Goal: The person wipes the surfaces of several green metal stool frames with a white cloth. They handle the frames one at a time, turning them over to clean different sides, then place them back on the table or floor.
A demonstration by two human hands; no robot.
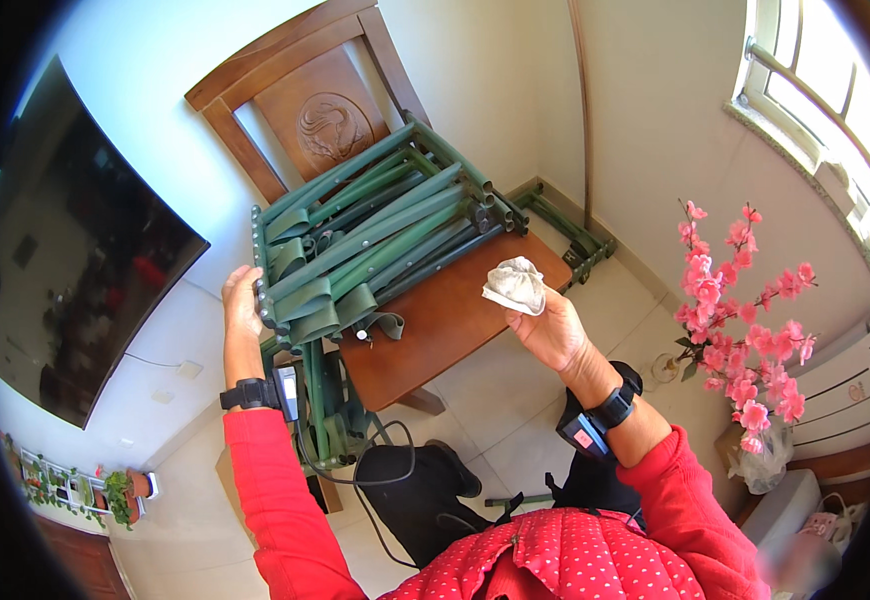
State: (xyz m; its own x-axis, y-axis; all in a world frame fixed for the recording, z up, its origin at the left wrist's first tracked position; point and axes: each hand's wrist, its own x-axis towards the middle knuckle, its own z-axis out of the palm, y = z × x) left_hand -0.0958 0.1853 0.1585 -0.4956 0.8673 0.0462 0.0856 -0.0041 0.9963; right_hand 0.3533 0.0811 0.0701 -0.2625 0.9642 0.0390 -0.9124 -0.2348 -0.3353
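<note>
My left hand [241, 301] grips the left end of a folded green metal tube frame [375, 232] with green webbing straps. The frame lies across the seat of a wooden chair [420, 330], and its open tube ends point right. Several rivets line the end bar beside my fingers. My right hand [559, 330] holds a crumpled whitish cloth [516, 285], apart from the frame and above the seat's right part. One strap [386, 322] hangs in a loop near the frame's front edge.
More green tube frames stand left of the seat [322, 420] and on the floor at the wall [577, 232]. A black cable [360, 484] loops beside my leg. Pink artificial blossoms [742, 337] rise at the right, by a white radiator [847, 390]. A large television [82, 247] is at the left.
</note>
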